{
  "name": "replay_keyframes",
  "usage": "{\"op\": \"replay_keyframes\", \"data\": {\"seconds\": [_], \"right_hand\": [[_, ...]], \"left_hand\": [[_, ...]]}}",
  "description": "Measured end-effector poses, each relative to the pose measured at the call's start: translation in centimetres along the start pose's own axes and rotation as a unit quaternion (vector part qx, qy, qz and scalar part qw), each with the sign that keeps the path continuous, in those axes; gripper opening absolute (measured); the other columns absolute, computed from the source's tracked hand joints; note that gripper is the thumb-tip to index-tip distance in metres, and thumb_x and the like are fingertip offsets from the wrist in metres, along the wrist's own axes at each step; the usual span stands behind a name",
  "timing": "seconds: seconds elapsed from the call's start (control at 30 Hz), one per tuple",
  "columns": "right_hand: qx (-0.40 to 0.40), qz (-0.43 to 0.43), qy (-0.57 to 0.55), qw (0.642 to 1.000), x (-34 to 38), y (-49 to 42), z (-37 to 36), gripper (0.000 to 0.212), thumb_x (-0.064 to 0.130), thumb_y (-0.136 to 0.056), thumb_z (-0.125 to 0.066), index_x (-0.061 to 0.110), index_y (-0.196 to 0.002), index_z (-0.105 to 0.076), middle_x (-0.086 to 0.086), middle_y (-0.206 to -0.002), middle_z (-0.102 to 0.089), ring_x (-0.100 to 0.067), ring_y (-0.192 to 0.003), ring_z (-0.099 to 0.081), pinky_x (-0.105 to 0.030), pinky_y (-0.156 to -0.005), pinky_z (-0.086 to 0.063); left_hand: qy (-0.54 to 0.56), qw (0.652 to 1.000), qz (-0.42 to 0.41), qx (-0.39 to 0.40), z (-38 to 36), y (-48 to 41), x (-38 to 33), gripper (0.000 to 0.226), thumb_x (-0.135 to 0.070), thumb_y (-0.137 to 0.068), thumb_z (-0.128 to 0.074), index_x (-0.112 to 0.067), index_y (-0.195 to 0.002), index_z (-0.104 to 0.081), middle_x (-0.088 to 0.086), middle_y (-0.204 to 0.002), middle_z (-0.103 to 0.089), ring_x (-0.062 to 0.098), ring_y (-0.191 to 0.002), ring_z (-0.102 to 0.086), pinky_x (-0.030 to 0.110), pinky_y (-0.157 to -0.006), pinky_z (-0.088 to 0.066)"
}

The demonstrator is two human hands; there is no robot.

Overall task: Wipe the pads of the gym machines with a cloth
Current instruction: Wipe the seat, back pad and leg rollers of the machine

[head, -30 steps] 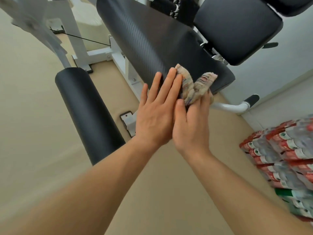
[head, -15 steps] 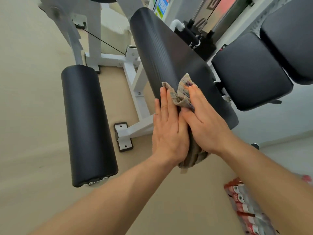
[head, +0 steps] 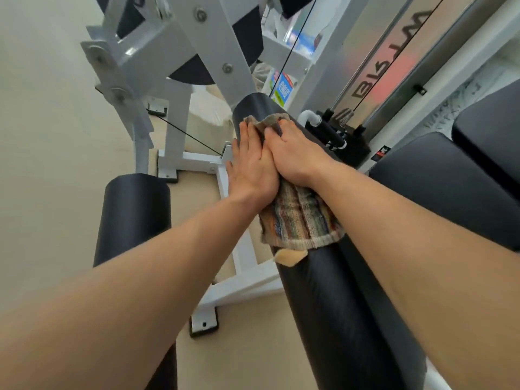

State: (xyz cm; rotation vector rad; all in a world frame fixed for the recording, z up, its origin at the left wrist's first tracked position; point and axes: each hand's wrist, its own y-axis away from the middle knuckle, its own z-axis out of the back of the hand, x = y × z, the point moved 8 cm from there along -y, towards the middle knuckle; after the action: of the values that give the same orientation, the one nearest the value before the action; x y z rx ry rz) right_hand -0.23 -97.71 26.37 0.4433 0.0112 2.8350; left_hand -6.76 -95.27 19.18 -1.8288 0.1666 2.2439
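While both hands press flat, the left hand (head: pixel 250 170) and right hand (head: pixel 295 156) pin the striped woven cloth (head: pixel 301 220) onto the long black padded roller (head: pixel 332 305) at frame centre — neither grip closes round it. The loose tail could bunch or slip off — nothing clamps it.

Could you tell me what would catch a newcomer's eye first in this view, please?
Both hands, left hand and right hand, lie flat side by side at centre, pressing a striped cloth onto a long black roller pad. Just below the cloth, a tear in the pad's cover shows pale foam. A second black roller pad stands to the left, over the beige floor.
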Motion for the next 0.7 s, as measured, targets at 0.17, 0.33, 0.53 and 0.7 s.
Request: {"op": "replay_keyframes", "data": {"seconds": [0.17, 0.33, 0.53, 0.7], "right_hand": [[0.017, 0.023, 0.017, 0.999, 1.5, -5.8, -0.7, 0.051, 0.036, -0.104, -0.031, 0.007, -0.146, -0.042, -0.016, -0.154, -0.040, -0.031, -0.144, -0.034, -0.043, -0.121, -0.024], [0.002, 0.010, 0.032, 0.999, 2.4, -7.9, -0.5, 0.050, 0.034, -0.106, -0.027, 0.009, -0.147, -0.042, -0.015, -0.155, -0.041, -0.031, -0.144, -0.036, -0.039, -0.118, -0.027], [0.028, 0.083, 0.167, 0.982, 4.1, -3.9, -1.2, 0.064, 0.048, -0.100, -0.021, 0.015, -0.154, -0.033, -0.014, -0.165, -0.021, -0.031, -0.153, -0.015, -0.043, -0.125, -0.011], [0.045, 0.121, 0.229, 0.965, 1.8, 8.8, -1.5, 0.065, 0.050, -0.100, -0.032, 0.019, -0.157, -0.027, -0.008, -0.169, -0.007, -0.026, -0.156, 0.000, -0.043, -0.126, -0.002]], "left_hand": [[-0.007, 0.999, -0.034, -0.021, 0.9, -6.7, 1.1, 0.054, -0.040, -0.105, -0.022, -0.028, -0.158, -0.019, -0.005, -0.165, -0.025, 0.026, -0.151, -0.020, 0.060, -0.119, -0.015], [0.037, 0.998, -0.039, -0.017, 1.4, -10.7, 1.5, 0.064, -0.048, -0.095, -0.020, -0.030, -0.155, -0.027, 0.002, -0.160, -0.035, 0.031, -0.148, -0.028, 0.059, -0.119, -0.020], [-0.081, 0.997, -0.017, 0.004, 0.9, -7.6, 2.2, 0.060, -0.034, -0.107, -0.027, -0.020, -0.161, -0.008, 0.001, -0.169, -0.013, 0.033, -0.153, -0.015, 0.055, -0.122, -0.015], [-0.094, 0.988, -0.111, 0.052, -0.7, 8.9, 1.8, 0.066, -0.038, -0.099, -0.027, -0.008, -0.158, -0.024, 0.014, -0.162, -0.029, 0.033, -0.151, -0.024, 0.051, -0.121, -0.025]]}}
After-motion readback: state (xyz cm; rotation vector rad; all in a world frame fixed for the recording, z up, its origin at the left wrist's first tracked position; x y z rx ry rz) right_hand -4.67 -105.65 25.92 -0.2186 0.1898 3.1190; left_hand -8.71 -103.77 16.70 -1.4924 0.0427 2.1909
